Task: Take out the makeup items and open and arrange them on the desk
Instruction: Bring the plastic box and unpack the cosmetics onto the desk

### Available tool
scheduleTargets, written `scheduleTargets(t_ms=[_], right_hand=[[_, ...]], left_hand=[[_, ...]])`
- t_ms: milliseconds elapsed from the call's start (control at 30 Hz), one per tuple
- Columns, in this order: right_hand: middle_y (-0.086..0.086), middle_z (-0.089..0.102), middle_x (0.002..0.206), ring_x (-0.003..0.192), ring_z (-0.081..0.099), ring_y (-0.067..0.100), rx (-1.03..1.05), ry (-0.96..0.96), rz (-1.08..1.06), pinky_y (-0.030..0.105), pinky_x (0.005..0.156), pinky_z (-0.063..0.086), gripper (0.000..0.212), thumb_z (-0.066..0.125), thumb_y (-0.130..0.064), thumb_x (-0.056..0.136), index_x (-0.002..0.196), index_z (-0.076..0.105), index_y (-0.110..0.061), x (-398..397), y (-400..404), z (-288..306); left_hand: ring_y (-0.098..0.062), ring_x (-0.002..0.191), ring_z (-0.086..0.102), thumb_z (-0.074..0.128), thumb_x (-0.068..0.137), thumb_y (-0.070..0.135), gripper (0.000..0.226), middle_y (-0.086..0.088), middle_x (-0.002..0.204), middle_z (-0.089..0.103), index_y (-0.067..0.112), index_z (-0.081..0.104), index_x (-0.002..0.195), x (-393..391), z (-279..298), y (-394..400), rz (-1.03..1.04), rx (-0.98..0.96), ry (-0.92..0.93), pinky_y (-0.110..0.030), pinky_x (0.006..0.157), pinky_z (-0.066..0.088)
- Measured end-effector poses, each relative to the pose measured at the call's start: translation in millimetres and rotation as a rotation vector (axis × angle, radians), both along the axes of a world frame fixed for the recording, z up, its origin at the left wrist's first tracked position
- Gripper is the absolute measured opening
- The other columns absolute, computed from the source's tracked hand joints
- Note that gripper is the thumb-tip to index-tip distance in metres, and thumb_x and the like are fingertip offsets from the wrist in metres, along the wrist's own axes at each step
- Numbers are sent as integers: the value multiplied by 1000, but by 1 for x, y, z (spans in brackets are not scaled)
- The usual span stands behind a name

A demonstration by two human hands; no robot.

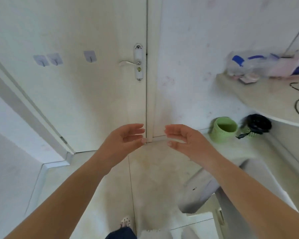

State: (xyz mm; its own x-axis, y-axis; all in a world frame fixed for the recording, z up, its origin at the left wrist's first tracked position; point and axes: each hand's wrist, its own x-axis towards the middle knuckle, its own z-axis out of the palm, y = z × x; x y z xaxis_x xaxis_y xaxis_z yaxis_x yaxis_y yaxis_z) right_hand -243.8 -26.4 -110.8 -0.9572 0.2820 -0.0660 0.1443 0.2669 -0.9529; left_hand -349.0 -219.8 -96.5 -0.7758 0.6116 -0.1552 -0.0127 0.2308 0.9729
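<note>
white door (76, 83) ahead. left hand (123, 140) and right hand (185, 138) raised, palms facing, fingers loosely apart, holding nothing. clear makeup bag (245, 64) lay on desk (259, 95), far right.

The desk (259, 94) is cut off at the right edge; a blurred clear bag (245, 64) on it perhaps holds makeup items, too smeared to identify.
</note>
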Motion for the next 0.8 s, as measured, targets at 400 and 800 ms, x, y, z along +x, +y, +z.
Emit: scheduleTargets(t_ms=[400,800], right_hand=[[-15,66,113,104,60,-7,-71,-27,-598,9,81,47,40,70,-11,82,115,59,-29,-33,121,-4],[-17,67,108,101,60,-8,-86,-48,-814,17,91,44,28,67,-20,85,107,61,-35,-87,362,-14]], left_hand=[[4,98,64,70,81,12,38,9,112,69,24,62,116,-130,-14,206,-546,-11,2,-4,74,48],[-3,103,65,68,83,13,39,6,116,67,22,60,120,-186,-20,465,-611,8,-92,-22,91,51]])
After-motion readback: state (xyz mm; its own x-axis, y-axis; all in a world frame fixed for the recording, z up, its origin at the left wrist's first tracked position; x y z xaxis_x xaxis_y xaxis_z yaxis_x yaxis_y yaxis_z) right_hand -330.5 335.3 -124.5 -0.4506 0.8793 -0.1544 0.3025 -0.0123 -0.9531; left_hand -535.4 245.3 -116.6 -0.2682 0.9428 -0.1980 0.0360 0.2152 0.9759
